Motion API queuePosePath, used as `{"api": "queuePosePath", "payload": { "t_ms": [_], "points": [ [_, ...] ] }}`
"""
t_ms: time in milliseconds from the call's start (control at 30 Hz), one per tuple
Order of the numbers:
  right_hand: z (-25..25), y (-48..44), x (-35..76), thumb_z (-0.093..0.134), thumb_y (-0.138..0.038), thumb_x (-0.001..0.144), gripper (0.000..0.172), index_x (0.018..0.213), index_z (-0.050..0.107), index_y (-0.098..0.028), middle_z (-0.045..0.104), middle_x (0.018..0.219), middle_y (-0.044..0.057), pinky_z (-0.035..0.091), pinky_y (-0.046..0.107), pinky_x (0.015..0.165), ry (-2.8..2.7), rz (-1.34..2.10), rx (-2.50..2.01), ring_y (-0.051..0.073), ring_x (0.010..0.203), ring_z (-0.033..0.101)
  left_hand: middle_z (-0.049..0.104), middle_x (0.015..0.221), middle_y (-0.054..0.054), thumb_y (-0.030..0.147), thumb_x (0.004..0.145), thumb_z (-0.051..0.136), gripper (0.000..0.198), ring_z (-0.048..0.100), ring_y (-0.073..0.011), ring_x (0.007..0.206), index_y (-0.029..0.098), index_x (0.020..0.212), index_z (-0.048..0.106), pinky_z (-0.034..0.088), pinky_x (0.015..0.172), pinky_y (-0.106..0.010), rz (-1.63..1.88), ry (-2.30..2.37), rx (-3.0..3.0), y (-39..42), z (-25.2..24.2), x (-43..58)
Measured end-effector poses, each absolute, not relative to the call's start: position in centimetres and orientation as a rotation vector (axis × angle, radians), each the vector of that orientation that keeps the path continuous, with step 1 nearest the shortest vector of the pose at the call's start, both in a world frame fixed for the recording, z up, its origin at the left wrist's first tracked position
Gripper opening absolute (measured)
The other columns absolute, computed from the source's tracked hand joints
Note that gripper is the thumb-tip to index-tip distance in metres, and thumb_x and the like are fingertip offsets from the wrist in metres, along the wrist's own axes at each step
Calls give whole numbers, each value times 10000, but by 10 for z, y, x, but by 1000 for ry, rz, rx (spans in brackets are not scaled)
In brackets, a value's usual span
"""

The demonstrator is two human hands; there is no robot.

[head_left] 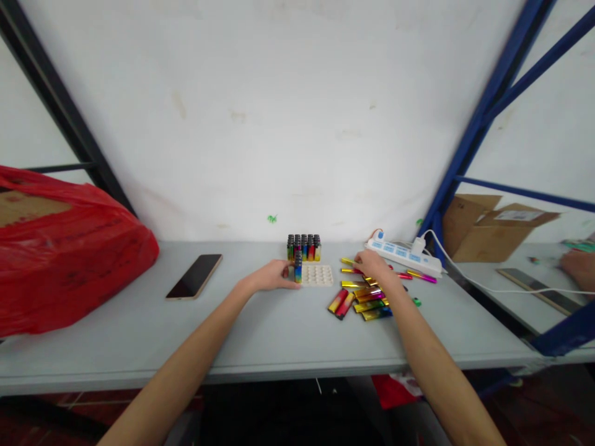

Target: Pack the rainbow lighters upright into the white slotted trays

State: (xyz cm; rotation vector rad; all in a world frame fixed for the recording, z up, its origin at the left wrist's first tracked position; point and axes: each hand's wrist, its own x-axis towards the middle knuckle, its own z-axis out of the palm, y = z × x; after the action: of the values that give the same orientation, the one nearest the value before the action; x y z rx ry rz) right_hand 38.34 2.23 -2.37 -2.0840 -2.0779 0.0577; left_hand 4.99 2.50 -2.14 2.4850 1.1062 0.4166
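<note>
Open tabletop (288, 334) before tray (320, 284), loose lighters (369, 306) rightward — power strip (403, 257) behind

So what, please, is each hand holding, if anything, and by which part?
Cannot tell: left hand is at the left end of the tray, right hand over loose lighters.

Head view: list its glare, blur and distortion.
Head view: the loose lighters throw small bright glints; head view: another person's hand at the right edge looks smeared; head view: the black post and blue post splay outward toward the top, suggesting wide-angle stretch.
</note>
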Motion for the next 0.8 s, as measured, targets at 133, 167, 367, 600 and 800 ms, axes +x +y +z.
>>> {"api": "queuePosePath", "payload": {
  "t_ms": [133,167,367,600,800],
  "points": [
    [-22,24,373,485,-281,948,265,1091,638,-119,692,987,164,440,273,783,-2057,28,-1869,208,886,647,567,748,-4,649,662,687,584,522,-163,650,139,941,629,357,569,-245,415,1114,2487,25,-22,50],
    [-21,24,370,449,-285,966,281,1133,608,-124,701,928,141,443,267,749,-2025,58,-1783,195,822,649,566,743,-2,645,666,686,580,520,-160,645,137,942,631,355,567,-243,414,1108,2487,25,-21,50],
    [-21,24,347,526,-446,900,315,1016,650,-180,614,622,-3,422,245,584,-1784,232,-1350,148,565,560,566,726,-1,638,665,686,579,500,-153,632,130,940,651,344,570,-241,398,1105,2495,24,-17,49],
    [-27,19,317,522,-610,848,411,839,563,-201,619,779,6,508,268,617,-1451,981,-1000,136,645,586,583,770,-10,593,676,696,526,499,-154,669,129,917,648,366,595,-243,377,1012,2489,22,-15,47],
    [-23,2,297,468,-635,870,412,812,446,-228,498,667,-51,430,229,503,-1525,1158,-891,95,505,450,655,907,-47,581,634,745,625,548,-190,755,134,1058,639,421,659,-263,452,1017,2427,18,-17,53]
  ]
}}
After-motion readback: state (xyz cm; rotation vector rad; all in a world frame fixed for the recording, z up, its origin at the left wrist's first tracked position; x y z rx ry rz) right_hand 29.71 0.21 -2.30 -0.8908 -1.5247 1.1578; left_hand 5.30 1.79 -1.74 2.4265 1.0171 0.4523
